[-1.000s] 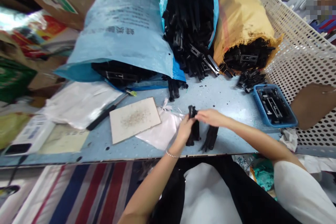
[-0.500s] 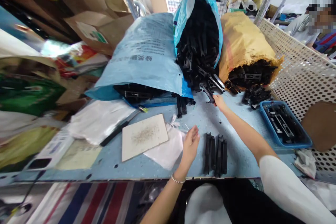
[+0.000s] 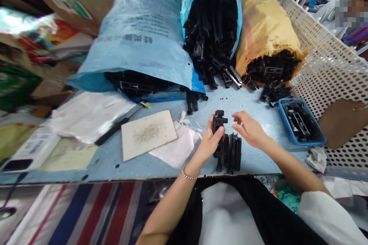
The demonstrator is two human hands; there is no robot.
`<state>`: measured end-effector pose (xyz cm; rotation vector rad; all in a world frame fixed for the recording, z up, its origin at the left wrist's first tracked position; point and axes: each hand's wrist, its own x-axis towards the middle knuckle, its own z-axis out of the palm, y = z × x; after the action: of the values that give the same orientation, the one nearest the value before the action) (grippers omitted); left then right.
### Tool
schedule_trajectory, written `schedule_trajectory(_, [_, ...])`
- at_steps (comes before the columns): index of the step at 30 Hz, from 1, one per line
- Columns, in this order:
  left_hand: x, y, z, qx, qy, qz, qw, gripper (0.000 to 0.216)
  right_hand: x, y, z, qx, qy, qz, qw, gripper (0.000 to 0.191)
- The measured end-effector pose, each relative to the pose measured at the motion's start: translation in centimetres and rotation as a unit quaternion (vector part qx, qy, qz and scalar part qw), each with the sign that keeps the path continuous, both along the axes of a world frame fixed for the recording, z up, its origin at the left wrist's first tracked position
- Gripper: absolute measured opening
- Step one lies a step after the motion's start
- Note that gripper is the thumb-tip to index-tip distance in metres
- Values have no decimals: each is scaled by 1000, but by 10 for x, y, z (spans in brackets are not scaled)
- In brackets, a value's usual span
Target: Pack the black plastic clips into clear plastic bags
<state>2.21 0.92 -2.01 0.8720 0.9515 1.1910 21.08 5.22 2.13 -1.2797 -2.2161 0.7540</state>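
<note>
Left fingers (image 3: 220, 133) grip blocky matte-black part (image 3: 219, 120); right fingers (image 3: 238, 116) curved, parted beside it.

Cool, whitish light, seemingly from overhead, spreads evenly over the worktop (image 3: 271, 122) in here, with only soft shadows on it. Clear plastic (image 3: 17, 19) over at the left glares almost white, and the white bag (image 3: 92, 116) has a milky sheen. The black parts (image 3: 211, 11) inside the upright sack sink into darkness. Toward the edges everything stretches, the perforated crate (image 3: 330, 49) leaning outward; the far left looks smeared, and blocky pixels cover a patch top right.
</note>
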Motion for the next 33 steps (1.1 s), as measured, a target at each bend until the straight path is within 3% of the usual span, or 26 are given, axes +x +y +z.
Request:
schedule_trajectory(2, [-3,-7,4,-2,39,-13,999,62,-5,11,16,149,-118,86,978,33])
schedule_trajectory(5, [-5,-14,10,-7,44,-57,997,48,-16,21,22,206,-179,193,943,35])
schedule_trajectory(7, [-5,-16,12,-15,40,-58,997,45,-20,23,16,161,-144,202,955,37])
schedule_trajectory(11, [-8,-12,10,-46,4,2,999,44,-24,4,3,-3,-57,146,988,45])
schedule_trajectory(13, [-9,-9,11,-57,-21,21,998,43,-24,-16,-2,-1,-69,174,982,45])
schedule_trajectory(17, [-8,-6,19,-72,-51,2,996,45,-27,-58,-15,100,-131,230,959,42])
schedule_trajectory(19, [-6,-6,18,-57,-38,20,997,47,-30,-68,-22,75,-124,219,965,41])
schedule_trajectory(21, [-8,-7,7,-28,-11,71,997,61,-33,-65,-29,-8,-101,220,970,40])
schedule_trajectory(23, [-12,-6,-13,-22,12,117,993,75,-36,-42,-35,-104,-74,245,961,37])
schedule_trajectory(25, [-17,-7,-39,-49,45,140,988,69,-38,0,-42,-146,-65,237,958,32])
schedule_trajectory(27, [-17,-11,-65,-70,111,144,981,56,-37,56,-47,-95,-92,98,986,24])
schedule_trajectory(29, [-12,-18,-86,-52,197,137,969,51,-33,113,-48,-27,-109,-74,991,21])
schedule_trajectory(33, [-3,-33,-106,10,287,101,953,57,-20,194,-38,-1,-92,-236,967,47])
